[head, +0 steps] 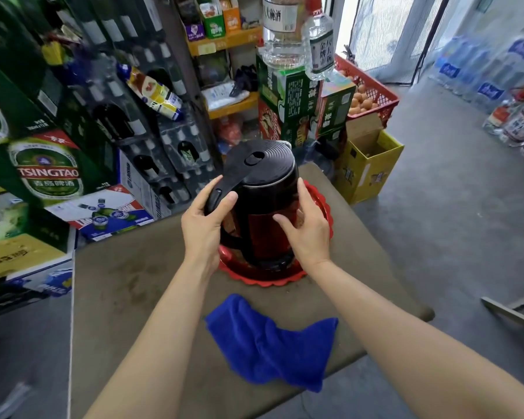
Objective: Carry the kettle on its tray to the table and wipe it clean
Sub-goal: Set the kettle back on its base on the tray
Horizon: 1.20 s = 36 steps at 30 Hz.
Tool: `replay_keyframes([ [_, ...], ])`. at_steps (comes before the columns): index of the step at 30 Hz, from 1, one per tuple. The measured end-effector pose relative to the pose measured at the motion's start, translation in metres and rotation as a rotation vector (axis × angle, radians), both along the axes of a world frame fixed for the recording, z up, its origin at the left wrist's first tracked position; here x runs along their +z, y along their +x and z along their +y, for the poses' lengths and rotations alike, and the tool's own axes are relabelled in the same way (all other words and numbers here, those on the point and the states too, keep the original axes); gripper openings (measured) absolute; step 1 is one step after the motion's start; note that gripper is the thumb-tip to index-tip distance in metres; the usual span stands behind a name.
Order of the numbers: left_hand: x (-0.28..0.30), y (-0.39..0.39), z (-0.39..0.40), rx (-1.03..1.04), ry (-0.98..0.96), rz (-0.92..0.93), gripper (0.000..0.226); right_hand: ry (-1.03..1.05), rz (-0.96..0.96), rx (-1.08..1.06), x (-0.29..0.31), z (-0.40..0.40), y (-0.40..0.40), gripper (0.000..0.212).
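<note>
A red kettle with a black ribbed lid and black handle stands on a round red tray with a scalloped rim, on the brown table. My left hand grips the kettle's black handle, thumb over its top. My right hand rests flat against the kettle's right side, fingers spread. A crumpled blue cloth lies on the table in front of the tray, between my forearms; neither hand touches it.
Green beer cartons and bottle crates are stacked left of the table. Behind it stand green boxes with large clear bottles on top, a yellow carton and a red egg crate. Grey floor spreads to the right.
</note>
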<state>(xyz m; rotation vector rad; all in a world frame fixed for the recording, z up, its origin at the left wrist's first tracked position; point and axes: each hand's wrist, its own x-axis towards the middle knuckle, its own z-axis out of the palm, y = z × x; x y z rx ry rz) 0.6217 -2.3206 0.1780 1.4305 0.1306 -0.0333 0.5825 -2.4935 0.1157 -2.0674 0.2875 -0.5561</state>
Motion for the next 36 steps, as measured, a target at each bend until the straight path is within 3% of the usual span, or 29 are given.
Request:
replay_keyframes([
  [10, -0.002, -0.031, 0.0, -0.027, 0.04, -0.049, 0.044, 0.086, -0.02, 0.086, -0.015, -0.007, -0.02, 0.083],
  [17, -0.013, -0.035, 0.021, -0.184, 0.497, -0.284, 0.058, 0.011, 0.029, 0.161, -0.017, -0.013, -0.026, 0.099],
  [21, -0.011, -0.033, 0.012, -0.26, 0.568, -0.398, 0.068, 0.055, 0.171, 0.181, -0.029, -0.013, -0.025, 0.117],
  [26, -0.013, -0.011, 0.024, -0.248, 0.641, -0.439, 0.065, 0.013, 0.146, 0.182, -0.038, -0.001, -0.01, 0.116],
  [36, -0.029, -0.039, 0.016, -0.236, 0.417, -0.352, 0.063, -0.022, 0.152, 0.179, -0.06, -0.01, -0.023, 0.108],
])
